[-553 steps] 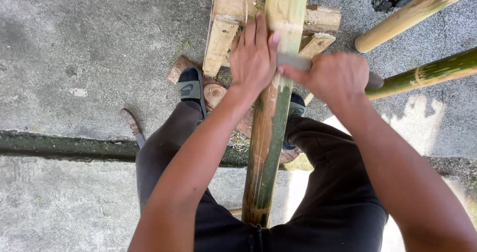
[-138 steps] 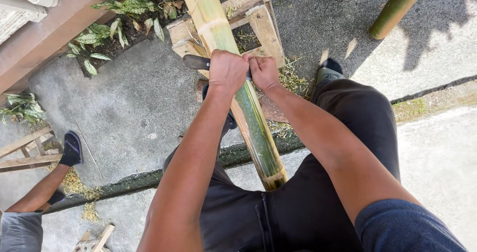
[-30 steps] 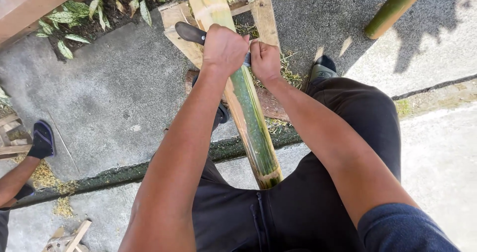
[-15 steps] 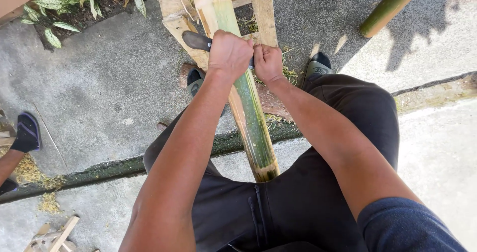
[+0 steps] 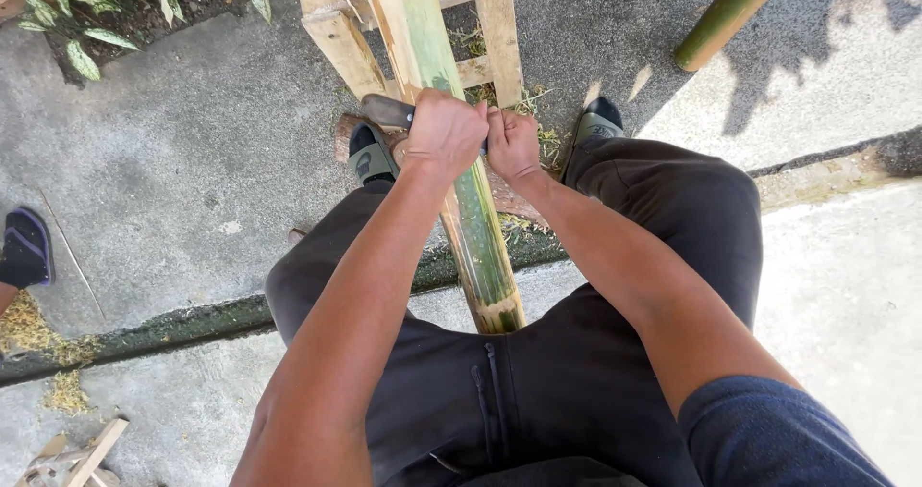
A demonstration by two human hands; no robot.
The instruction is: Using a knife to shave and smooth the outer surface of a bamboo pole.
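At the far left edge a dark sandalled foot (image 5: 24, 247) of another person rests on the grey concrete floor (image 5: 173, 170). The dark metal blade (image 5: 386, 110) lies crosswise on the long green bamboo pole (image 5: 461, 175). The left hand (image 5: 444, 132) is clenched around the blade over the pole; the right hand (image 5: 512, 144), just beside it, grips the blade's other end. The pole's long axis runs from between the knees up and away onto a pale wooden frame (image 5: 336, 40).

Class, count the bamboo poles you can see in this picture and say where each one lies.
2. One bamboo pole runs between the person's knees, under the left hand and right hand. Another pole lies at top right. Others may be out of view.
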